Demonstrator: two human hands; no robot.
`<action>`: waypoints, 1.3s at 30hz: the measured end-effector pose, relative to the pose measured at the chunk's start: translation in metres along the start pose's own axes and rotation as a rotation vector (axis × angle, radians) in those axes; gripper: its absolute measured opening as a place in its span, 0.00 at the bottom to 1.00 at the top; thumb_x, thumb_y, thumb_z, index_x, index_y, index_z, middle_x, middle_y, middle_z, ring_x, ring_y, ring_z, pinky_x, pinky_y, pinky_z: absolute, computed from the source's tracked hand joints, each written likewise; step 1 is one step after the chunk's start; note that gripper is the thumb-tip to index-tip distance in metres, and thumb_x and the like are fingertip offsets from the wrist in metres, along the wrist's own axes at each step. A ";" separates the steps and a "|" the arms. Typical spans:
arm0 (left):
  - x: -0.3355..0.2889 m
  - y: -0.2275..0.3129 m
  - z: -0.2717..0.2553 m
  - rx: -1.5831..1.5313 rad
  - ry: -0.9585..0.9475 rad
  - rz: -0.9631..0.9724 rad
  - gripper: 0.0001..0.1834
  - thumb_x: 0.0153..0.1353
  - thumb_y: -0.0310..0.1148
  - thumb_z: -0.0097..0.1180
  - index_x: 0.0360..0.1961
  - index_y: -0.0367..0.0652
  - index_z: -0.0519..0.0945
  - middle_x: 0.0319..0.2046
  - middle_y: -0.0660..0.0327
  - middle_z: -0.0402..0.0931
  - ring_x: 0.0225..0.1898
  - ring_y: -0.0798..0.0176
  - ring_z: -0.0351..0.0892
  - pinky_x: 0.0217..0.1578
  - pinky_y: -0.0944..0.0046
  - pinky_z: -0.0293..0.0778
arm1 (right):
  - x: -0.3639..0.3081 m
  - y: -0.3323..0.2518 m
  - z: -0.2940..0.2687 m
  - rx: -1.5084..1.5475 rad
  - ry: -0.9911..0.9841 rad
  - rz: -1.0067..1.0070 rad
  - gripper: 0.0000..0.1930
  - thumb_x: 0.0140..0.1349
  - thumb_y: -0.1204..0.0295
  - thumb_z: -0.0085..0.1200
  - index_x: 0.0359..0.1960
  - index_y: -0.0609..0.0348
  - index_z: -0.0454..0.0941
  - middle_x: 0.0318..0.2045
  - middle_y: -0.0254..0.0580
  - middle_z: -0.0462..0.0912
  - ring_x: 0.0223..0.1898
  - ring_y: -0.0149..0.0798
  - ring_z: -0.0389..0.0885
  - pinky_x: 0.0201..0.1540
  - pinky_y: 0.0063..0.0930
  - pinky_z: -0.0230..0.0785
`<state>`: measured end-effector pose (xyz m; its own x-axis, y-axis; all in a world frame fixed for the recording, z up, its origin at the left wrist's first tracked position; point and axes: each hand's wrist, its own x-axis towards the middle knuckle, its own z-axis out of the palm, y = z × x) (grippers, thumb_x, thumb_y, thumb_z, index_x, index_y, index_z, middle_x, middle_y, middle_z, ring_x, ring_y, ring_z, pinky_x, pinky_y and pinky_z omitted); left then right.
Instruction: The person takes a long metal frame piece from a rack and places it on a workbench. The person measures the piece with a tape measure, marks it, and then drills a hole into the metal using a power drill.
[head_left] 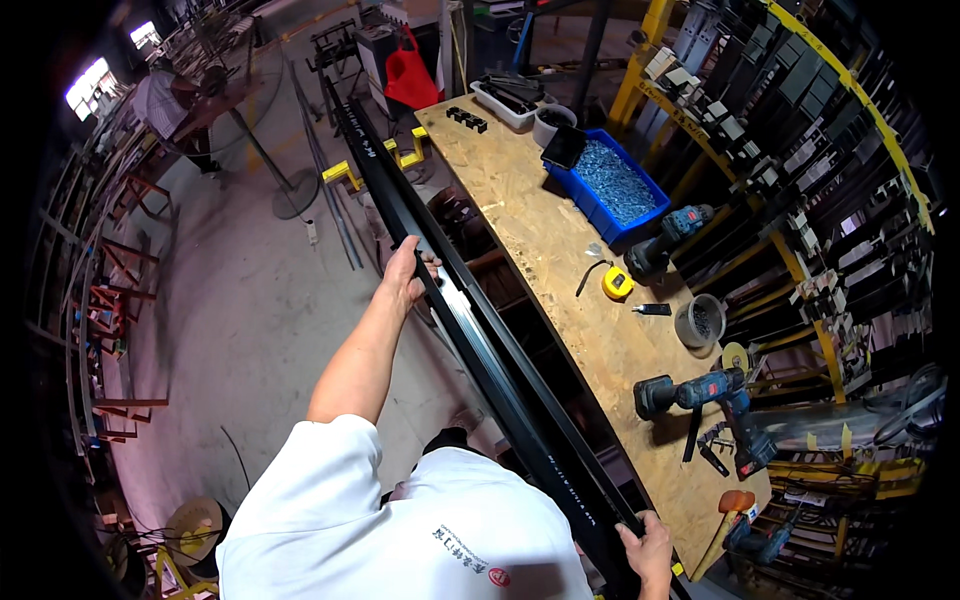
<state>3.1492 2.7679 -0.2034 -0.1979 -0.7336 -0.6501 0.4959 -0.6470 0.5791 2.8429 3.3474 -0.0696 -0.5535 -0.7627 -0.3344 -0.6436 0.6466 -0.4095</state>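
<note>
A long black metal profile [505, 400] runs from the far left down to the near right, beside the workbench. It has lengthwise ridges, and light glints off its middle. My left hand [406, 275] is closed around its left edge about midway along, with the thumb on top. Near the close end, my right hand [648, 548] grips the right-hand rail of the profile; its fingers are partly hidden. Yellow supports [405, 157] show on both sides of the profile farther off.
On the wooden workbench [520, 215] are a blue bin of screws [612, 180], a yellow tape measure [617, 282], cordless drills [690, 390], a tub [700, 322] and a mallet [722, 525]. Profile racks stand right. A person [165, 105] works at far left, near a round-based stand [291, 195].
</note>
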 end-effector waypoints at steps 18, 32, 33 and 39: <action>-0.027 0.044 0.046 -0.254 -0.547 -0.029 0.34 0.73 0.55 0.43 0.51 0.27 0.78 0.39 0.44 0.82 0.33 0.59 0.80 0.22 0.72 0.76 | -0.035 -0.092 -0.081 0.051 -0.440 0.221 0.20 0.62 0.66 0.66 0.48 0.67 0.75 0.45 0.67 0.81 0.48 0.64 0.81 0.50 0.50 0.73; -0.058 0.067 0.045 -0.418 -0.526 -0.015 0.27 0.70 0.48 0.49 0.48 0.27 0.74 0.40 0.48 0.74 0.40 0.52 0.73 0.47 0.57 0.77 | -0.113 -0.158 -0.015 0.006 -0.317 0.212 0.21 0.55 0.70 0.69 0.51 0.56 0.78 0.31 0.53 0.82 0.36 0.59 0.82 0.41 0.47 0.73; -0.058 0.067 0.042 -0.409 -0.514 -0.046 0.28 0.70 0.49 0.47 0.46 0.27 0.74 0.38 0.48 0.74 0.39 0.52 0.73 0.47 0.56 0.76 | -0.115 -0.166 -0.012 0.057 -0.310 0.242 0.20 0.57 0.71 0.68 0.51 0.56 0.78 0.30 0.53 0.82 0.35 0.59 0.82 0.41 0.47 0.73; -0.079 0.071 0.054 -0.422 -0.844 -0.168 0.16 0.66 0.40 0.59 0.37 0.38 0.69 0.30 0.63 0.61 0.32 0.65 0.61 0.34 0.65 0.68 | -0.138 -0.140 0.034 0.234 -0.324 0.304 0.13 0.54 0.61 0.71 0.31 0.54 0.81 0.20 0.47 0.83 0.27 0.56 0.84 0.33 0.43 0.76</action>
<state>3.1541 2.7682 -0.0844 -0.7565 -0.6524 -0.0444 0.6366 -0.7503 0.1784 3.0273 3.3624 0.0052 -0.4813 -0.5284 -0.6994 -0.3220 0.8487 -0.4196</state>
